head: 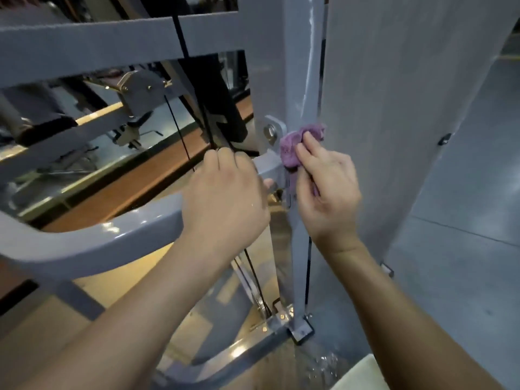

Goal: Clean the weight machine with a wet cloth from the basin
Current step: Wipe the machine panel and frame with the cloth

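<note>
The grey weight machine fills the view; its upright post (298,66) rises at centre right and a curved bar (92,240) crosses low on the left. My right hand (326,190) holds a bunched purple cloth (295,144) against the post, just below a bolted bracket (271,132). My left hand (225,198) grips the curved bar where it meets the post, fingers wrapped over the top. The underside of the cloth is hidden by my fingers.
A wide grey shroud panel (394,108) stands right of the post. Black cables (180,128) run down through the frame. The post's bolted foot (301,330) sits on a wet floor patch. A pale basin corner (363,372) shows at the bottom right.
</note>
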Action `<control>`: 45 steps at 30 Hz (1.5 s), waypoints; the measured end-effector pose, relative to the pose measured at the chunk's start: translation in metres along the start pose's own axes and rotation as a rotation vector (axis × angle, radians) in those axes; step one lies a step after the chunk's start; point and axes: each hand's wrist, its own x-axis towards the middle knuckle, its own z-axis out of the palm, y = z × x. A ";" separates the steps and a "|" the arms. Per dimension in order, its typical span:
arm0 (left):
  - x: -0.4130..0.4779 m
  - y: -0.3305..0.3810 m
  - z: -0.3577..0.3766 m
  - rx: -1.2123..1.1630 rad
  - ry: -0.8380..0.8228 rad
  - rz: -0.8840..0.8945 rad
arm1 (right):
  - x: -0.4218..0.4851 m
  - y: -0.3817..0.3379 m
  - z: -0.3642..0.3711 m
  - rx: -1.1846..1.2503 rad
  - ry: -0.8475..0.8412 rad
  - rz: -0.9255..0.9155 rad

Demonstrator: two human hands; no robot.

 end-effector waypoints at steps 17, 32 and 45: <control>0.037 -0.032 -0.019 -0.055 -0.312 0.331 | 0.075 -0.059 -0.040 0.100 -0.467 0.803; 0.043 -0.037 -0.036 -0.231 -0.554 0.376 | 0.148 -0.086 -0.030 0.186 -0.230 1.253; 0.045 -0.034 -0.035 -0.167 -0.577 0.396 | 0.136 -0.079 -0.026 0.212 -0.235 1.484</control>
